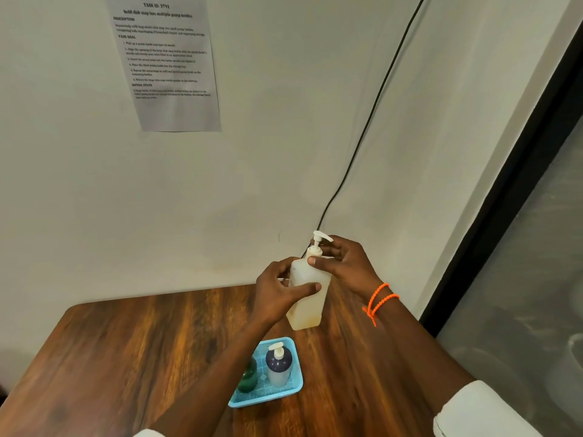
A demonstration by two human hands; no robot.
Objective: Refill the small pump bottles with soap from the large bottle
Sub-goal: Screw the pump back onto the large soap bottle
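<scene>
Green bottle (247, 378) half hidden behind left forearm; wall sheet (167, 61) text blurred

A printed sheet (167, 63) and black cable (372, 111) on the wall (284, 146).

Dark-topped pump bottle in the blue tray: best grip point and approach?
Grip the dark-topped pump bottle round its body, coming from its right, a judgement. It stands upright in the blue tray; a green bottle and the left forearm crowd its left side, and the pump head looks too slim for a firm hold.

One camera sits on the person's head, looking forward and down, close over the wooden table (126, 357); the wall (284, 137) fills twelve o'clock.
</scene>
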